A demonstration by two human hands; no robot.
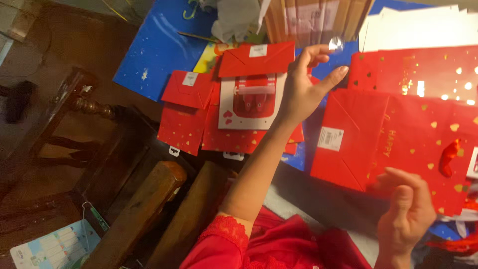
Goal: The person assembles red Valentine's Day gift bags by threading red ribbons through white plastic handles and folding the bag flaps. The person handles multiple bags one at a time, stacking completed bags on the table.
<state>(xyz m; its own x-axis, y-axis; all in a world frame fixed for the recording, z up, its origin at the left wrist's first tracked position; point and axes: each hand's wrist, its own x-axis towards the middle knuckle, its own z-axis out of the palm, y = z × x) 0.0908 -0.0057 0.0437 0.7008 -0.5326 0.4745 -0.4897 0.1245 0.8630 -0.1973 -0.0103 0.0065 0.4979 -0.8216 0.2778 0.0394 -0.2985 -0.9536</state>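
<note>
My left hand (301, 89) reaches out over the table, its fingertips pinching a small clear shiny piece (336, 44), perhaps tape. Just left of it lie small red gift bags with gold hearts (181, 127) and a white card pack (249, 102) holding red items, with a folded red bag (256, 59) on top. A large flat red gift bag (393, 142) with gold hearts, a white label and a red ribbon lies to the right. My right hand (406, 214) curls on its near edge. A second large red bag (423, 69) lies behind it.
A blue sheet (159, 47) covers the table's far part. Brown paper bags (313, 20) and white sheets (413, 30) lie at the back. Dark wooden chair parts (134, 209) stand at the left. A printed card (55, 246) lies at the bottom left.
</note>
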